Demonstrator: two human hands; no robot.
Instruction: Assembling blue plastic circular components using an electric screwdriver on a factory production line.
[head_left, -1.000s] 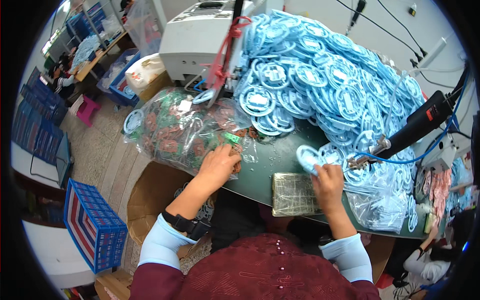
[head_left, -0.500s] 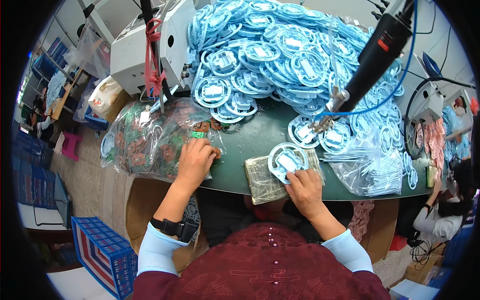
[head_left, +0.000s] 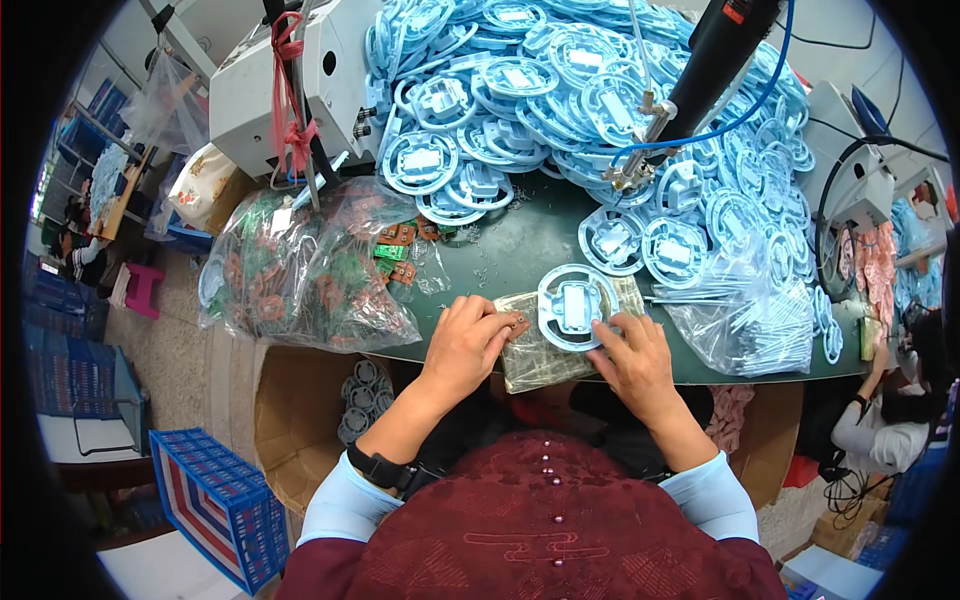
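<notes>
A light-blue round plastic part (head_left: 590,340) with a white middle lies over a flat, tape-wrapped block (head_left: 540,368) at the table's front edge. My right hand (head_left: 640,365) grips its lower right rim between thumb and fingers. At the block's left end, my left hand (head_left: 458,350) pinches a small brown circuit board (head_left: 518,324), mostly covered by the fingertips. The board is just left of the blue part and apart from it. A clear bag (head_left: 300,275) of brown and green circuit boards sits further left, with a few loose green boards (head_left: 390,251) at its mouth.
A big heap of light-blue parts (head_left: 590,95) covers the back of the table. Above it hangs a black powered tool (head_left: 708,75) with a blue hose and metal tip. A bag of thin white sticks (head_left: 750,335) lies right. A white machine box (head_left: 290,95) stands back left.
My left hand has moved right from beside the bag of boards to the block, carrying the small brown board. My right hand keeps the blue part, now turned slightly.
</notes>
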